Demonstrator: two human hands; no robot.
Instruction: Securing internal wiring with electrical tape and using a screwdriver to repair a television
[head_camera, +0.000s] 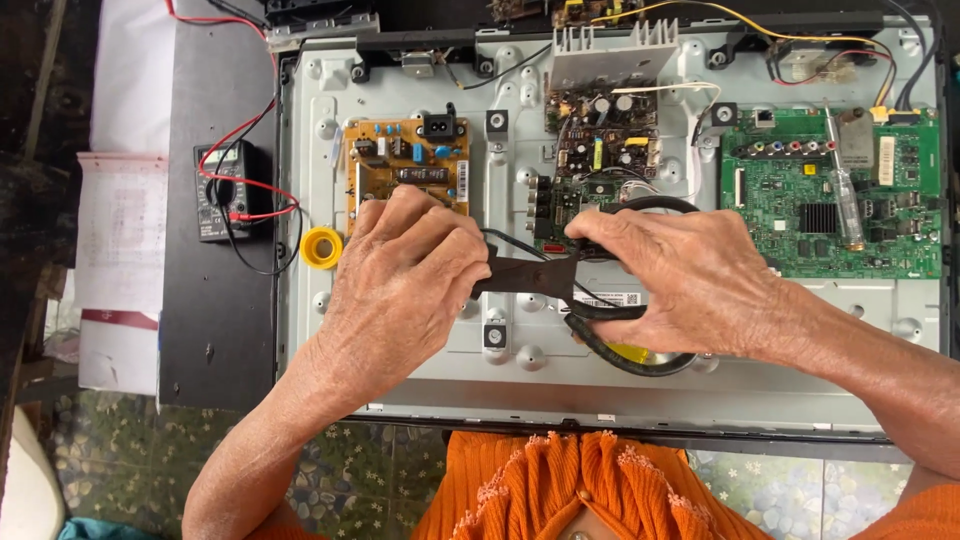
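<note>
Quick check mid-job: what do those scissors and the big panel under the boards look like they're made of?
Scissors: the blades look like dark, dull steel, brownish as if rusted; the handle loops look black and matte, likely plastic or rubber coated. Back panel: it looks like pressed sheet metal, pale grey with a soft sheen and stamped dimples.

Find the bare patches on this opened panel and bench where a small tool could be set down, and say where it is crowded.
Bare metal lies below the green board, right of the right hand. Dark bench is free below the multimeter. The boards along the top and the centre, where both hands hold the scissors, are crowded.
</note>
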